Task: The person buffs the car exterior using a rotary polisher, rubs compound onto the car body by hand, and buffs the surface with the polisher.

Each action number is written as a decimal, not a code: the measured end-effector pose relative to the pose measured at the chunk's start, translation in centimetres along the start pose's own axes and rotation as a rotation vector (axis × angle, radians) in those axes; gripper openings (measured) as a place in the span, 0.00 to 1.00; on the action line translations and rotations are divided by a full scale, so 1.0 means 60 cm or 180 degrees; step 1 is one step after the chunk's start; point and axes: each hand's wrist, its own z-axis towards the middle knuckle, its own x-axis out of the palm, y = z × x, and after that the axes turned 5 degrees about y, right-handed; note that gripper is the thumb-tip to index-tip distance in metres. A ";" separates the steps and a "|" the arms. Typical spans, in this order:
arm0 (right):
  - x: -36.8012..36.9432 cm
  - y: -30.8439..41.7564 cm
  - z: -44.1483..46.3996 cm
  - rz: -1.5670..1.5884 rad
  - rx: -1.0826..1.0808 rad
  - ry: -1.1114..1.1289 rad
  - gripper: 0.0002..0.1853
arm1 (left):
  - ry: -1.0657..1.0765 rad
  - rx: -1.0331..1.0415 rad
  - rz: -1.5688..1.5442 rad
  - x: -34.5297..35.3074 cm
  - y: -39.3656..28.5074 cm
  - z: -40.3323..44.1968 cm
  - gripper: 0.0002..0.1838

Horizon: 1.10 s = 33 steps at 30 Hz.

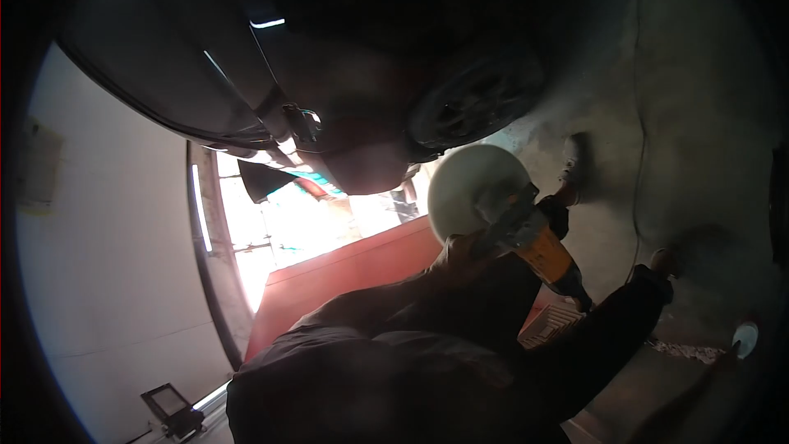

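An orange and black power polisher (546, 259) is tilted across the middle of the head view. A large round white pad (468, 185) sits at its end. From the lower left an arm comes in, and my left hand (477, 248) appears closed around the polisher behind the pad. Deep shadow hides most of the fingers. My right hand cannot be made out surely. At the lower right a dim limb reaches a small white round thing (746, 339); whose limb it is I cannot tell.
A dark car (329, 57) fills the top, its wheel (481, 99) close to the pad. The view lies sideways. Legs and feet (662, 263) show on the grey floor at right, near a cable (639, 140). A red panel (345, 263), bright window and floodlight (171, 407) stand left.
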 end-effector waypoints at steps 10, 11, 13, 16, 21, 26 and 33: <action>-0.224 0.292 -0.386 0.2358 -0.0119 -0.0070 0.22 | -0.0225 -0.0054 -0.0788 -0.081 0.157 -0.103 0.21; -0.263 0.367 -0.439 0.2587 -0.0325 0.0008 0.21 | -0.0361 -0.0127 -0.1014 -0.094 0.179 -0.115 0.21; -0.353 0.533 -0.581 0.2876 -0.0857 0.0249 0.21 | -0.0419 -0.0449 -0.1384 -0.125 0.224 -0.141 0.21; -0.471 0.812 -0.825 0.2912 -0.2135 0.0562 0.21 | -0.0503 -0.0577 -0.1841 -0.172 0.317 -0.176 0.22; -0.600 1.240 -1.257 0.2099 -0.4448 0.0777 0.12 | -0.0742 -0.0553 -0.2296 -0.195 0.511 -0.221 0.19; -0.596 1.549 -1.662 0.0384 -0.6749 -0.0723 0.18 | -0.1445 -0.0598 -0.2592 -0.213 0.699 -0.244 0.13; -0.364 1.787 -1.829 -0.2158 -0.7222 -0.2857 0.37 | -0.2070 -0.1547 -0.3398 -0.167 0.810 -0.263 0.11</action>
